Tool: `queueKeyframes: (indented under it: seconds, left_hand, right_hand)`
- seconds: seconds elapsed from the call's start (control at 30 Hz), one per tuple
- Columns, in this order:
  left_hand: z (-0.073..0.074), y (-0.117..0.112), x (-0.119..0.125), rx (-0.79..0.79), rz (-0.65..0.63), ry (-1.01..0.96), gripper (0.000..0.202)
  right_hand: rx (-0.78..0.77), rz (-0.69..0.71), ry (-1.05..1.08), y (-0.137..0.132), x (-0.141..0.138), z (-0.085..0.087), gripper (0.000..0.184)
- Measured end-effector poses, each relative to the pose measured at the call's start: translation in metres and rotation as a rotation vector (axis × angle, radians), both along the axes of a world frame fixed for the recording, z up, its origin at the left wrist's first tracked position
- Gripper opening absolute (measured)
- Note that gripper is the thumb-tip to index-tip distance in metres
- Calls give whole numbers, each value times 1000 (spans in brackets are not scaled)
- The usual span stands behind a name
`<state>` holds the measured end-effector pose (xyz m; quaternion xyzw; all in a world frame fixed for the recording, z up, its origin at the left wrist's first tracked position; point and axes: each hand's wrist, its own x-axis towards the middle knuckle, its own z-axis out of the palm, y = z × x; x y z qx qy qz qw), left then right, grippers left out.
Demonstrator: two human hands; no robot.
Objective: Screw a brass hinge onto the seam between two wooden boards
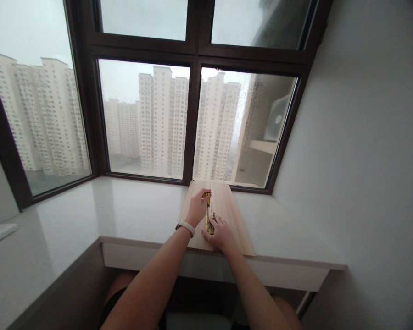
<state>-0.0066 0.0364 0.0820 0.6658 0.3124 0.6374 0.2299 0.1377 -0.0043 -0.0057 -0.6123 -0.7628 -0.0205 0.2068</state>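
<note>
My left hand (pixel 197 207), with a pale band on the wrist, is closed around a screwdriver (pixel 208 199) with a yellow and black handle. Its shaft points down towards a brass-coloured metal fitting (pixel 209 226), which looks like a latch or hinge. My right hand (pixel 222 234) has its thumb and fingers around the fitting and holds it against the wood. Beneath both hands lie light wooden boards (pixel 236 224), side by side with a narrow seam between them. Whether the screwdriver's tip touches a screw is too small to tell.
The boards rest on a white windowsill counter (pixel 141 206), reaching from its front edge to the dark window frame (pixel 191 137). A grey-white wall (pixel 365 137) stands at the right. On the far left lies a flat white object (pixel 0 233). My legs are under the counter.
</note>
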Motion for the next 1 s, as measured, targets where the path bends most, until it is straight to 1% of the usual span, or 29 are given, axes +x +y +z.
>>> queueKeyframes:
  seconds: [0.17,0.37,0.43,0.5,0.6,0.67,0.83,0.9,1.0]
  left_hand:
    - [0,1,-3,-1,53,13,17]
    - [-3,5,2,43,127,18,16]
    - [-3,4,3,61,133,17,14]
    - [-3,3,3,61,95,9,15]
    - [-3,2,1,0,0,3,18]
    - [-4,4,0,-29,-35,12,20]
    - [-7,11,1,2,-109,-32,19]
    - [-8,12,2,-2,-122,-44,18]
    - [-8,11,3,-20,-87,-26,17]
  right_hand:
    - [12,9,4,2,1,-2,74]
    - [8,6,2,2,2,-3,75]
    - [11,9,2,2,1,-2,74]
    - [20,11,1,2,1,-2,74]
    - [25,4,0,2,1,-3,74]
    - [27,3,0,2,1,-4,74]
    - [35,6,-4,3,2,-5,75]
    - [34,6,-7,4,2,-5,75]
    - [21,3,-6,4,2,-5,75]
